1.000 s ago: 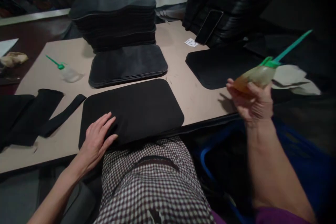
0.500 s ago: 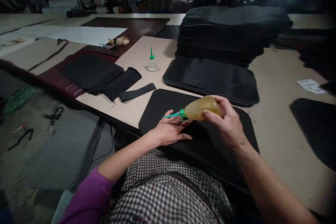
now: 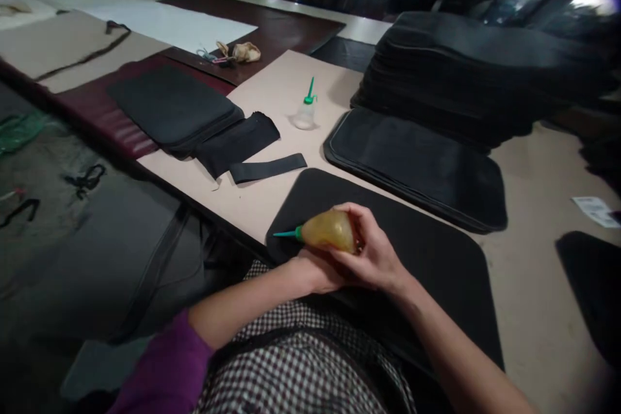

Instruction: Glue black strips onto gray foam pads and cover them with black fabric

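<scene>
The right hand [image 3: 372,251] has its grip wrapped around the wide base end of a squeeze bottle [image 3: 326,231], which lies sideways above a black panel [image 3: 436,259]; held so, its green spout [image 3: 286,233] points left, over the panel's corner. The left hand [image 3: 323,270] sits beneath, perhaps steadying the panel, but its fingers are hidden, so its grip cannot be told. A clear bottle [image 3: 305,118] stands upright on the worktop [image 3: 286,87], probably to avoid leaking, near a neat panel stack [image 3: 417,168].
</scene>
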Demonstrator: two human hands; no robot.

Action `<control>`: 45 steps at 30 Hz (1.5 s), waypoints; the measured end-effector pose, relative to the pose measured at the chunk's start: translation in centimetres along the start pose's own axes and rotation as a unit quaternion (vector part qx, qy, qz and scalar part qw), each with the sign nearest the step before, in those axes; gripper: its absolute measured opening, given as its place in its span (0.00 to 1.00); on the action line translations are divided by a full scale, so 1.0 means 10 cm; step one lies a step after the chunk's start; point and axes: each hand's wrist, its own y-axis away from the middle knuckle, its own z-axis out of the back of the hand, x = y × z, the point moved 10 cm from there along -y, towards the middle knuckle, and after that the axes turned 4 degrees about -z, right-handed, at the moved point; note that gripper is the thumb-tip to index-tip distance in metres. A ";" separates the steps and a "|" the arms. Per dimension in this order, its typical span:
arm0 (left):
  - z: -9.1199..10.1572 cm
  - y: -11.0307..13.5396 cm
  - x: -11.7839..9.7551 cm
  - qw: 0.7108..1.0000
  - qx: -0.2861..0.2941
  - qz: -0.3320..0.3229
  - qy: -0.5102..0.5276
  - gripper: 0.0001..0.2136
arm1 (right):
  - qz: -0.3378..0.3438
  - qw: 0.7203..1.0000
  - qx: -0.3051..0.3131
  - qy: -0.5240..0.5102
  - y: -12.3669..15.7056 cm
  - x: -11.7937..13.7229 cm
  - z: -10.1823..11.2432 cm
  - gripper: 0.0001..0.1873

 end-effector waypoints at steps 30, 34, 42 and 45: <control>0.36 0.00 -0.12 0.993 -0.044 -0.034 -0.105 0.34 | -0.079 0.944 -0.297 0.120 -0.39 -0.60 0.92 0.33; 0.33 -0.04 -0.12 0.992 -0.041 -0.036 -0.116 0.33 | -0.105 0.931 -0.320 0.142 -0.10 -0.68 1.24 0.32; 0.22 -0.08 -0.11 0.988 -0.025 -0.041 -0.147 0.31 | -0.203 0.882 -0.385 0.182 0.84 -0.97 2.00 0.33; 0.17 -0.08 -0.11 0.985 -0.017 -0.049 -0.167 0.31 | -0.225 0.856 -0.423 0.195 1.27 -1.05 2.29 0.33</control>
